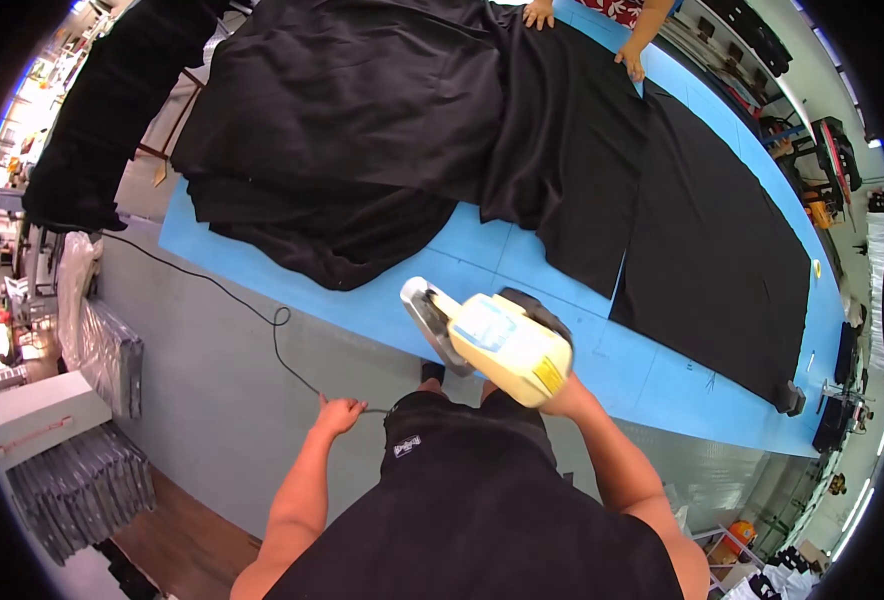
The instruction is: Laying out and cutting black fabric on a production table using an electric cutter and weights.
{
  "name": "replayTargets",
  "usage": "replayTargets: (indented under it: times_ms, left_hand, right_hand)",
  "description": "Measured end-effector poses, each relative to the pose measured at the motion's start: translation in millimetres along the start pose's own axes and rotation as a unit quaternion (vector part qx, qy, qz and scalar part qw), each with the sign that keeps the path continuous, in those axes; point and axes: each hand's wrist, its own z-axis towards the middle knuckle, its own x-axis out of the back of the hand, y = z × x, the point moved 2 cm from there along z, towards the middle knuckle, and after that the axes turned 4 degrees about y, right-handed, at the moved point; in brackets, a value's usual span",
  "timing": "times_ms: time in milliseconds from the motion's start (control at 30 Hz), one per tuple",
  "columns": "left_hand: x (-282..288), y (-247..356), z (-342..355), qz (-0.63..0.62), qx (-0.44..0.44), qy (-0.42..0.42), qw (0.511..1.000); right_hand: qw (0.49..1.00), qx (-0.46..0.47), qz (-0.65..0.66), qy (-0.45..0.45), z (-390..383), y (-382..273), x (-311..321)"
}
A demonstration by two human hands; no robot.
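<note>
My right hand (565,398) grips an electric fabric cutter (510,348) with a pale yellow body and a flat metal base plate, held tilted in front of me at the table's near edge. The cutter's body hides most of my fingers. Lower left, my left hand (340,413) is closed around a thin black cord (224,288). That cord runs up to the left with a small loop in it. Black fabric (362,100) lies heaped and folded across the blue table (262,285). A flatter black fabric piece (717,260) is spread at the right, a narrow gap beside it.
Across the table, another person's hands (539,14) rest on the fabric. A dark weight-like block (790,400) sits at the right piece's corner. Black cloth (112,120) hangs at the far left. Plastic-wrapped stacks (82,490) and a white box (37,420) stand left on the floor.
</note>
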Motion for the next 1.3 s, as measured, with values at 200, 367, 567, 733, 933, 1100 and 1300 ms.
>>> replayTargets:
  times_ms: [200,367,567,733,933,1100,1300]
  left_hand:
    - [-68.5,-25.2,4.1,-0.053,0.013,0.32,0.946]
    - [-82.6,28.6,-2.3,-0.174,-0.083,0.236,0.952]
    - [-63.5,217.5,-34.6,-0.198,-0.26,0.096,0.94]
    - [-78.5,366.0,9.4,-0.12,-0.391,0.139,0.902]
    - [-32.5,528.3,67.8,-0.121,-0.417,0.376,0.818]
    - [-43.6,561.8,102.7,-0.085,-0.317,0.369,0.869]
    - [-40.1,571.7,95.8,-0.064,-0.273,0.341,0.897]
  right_hand:
    - [0.999,0.02,-0.019,-0.027,48.6,-4.3,-41.8]
    - [0.995,0.052,-0.061,-0.056,68.9,-9.9,-52.6]
    - [0.994,0.017,-0.09,-0.056,79.7,13.9,-51.9]
    - [0.988,0.021,-0.12,-0.099,56.2,-6.4,-25.2]
    - [0.985,0.126,-0.022,0.115,-82.5,67.1,168.2]
    - [0.907,-0.038,-0.186,0.376,-169.0,204.4,286.4]
    - [0.868,-0.007,-0.332,0.369,-159.3,246.1,306.4]
